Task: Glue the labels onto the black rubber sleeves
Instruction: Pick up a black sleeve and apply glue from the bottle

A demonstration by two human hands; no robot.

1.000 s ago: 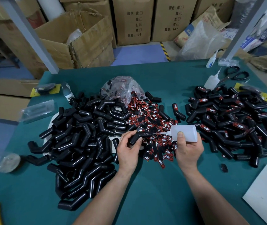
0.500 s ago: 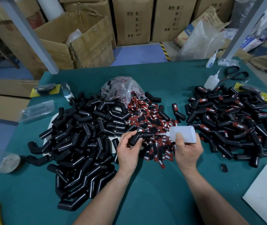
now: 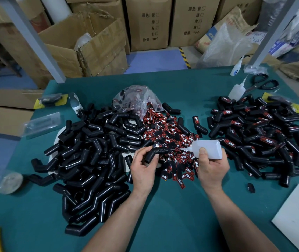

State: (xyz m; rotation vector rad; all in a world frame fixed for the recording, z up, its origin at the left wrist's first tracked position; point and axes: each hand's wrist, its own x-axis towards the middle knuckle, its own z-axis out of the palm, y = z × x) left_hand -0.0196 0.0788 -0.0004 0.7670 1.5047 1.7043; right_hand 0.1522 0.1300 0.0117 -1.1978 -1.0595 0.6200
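Head view, and it is all happening at the label heap (image 3: 170,135), a red-and-black spill in the middle of the green table (image 3: 172,219).

A bent black sleeve (image 3: 149,155) is gripped in the left hand (image 3: 143,168) at the near-left edge of the label heap. The fingers are curled round its lower leg and the thumb is pressed onto its upper end. Something small and pale is pinned under that thumb, but what it is cannot be made out.

A white glue bottle (image 3: 208,149) is held on its side in the right hand (image 3: 211,167), over the near part of the label heap. The thumb is laid flat on top and the other fingers are wrapped underneath. The thin nozzle is aimed left, with its tip at the sleeve's upper leg. Whether tip and rubber meet cannot be told.

Left of the label heap, and touching it, a big pile of bare sleeves (image 3: 94,160) is spread out. To the right a pile of labelled sleeves (image 3: 257,135) is seen, "TAPER" readable on several. Behind the label heap a crumpled clear bag (image 3: 136,99) is slumped, with labels inside it. Far behind and to the right, a second bottle (image 3: 236,90) is stood beside scissors (image 3: 263,83). Near and right of the label heap, a white sheet (image 3: 297,217) is laid at the table's corner.
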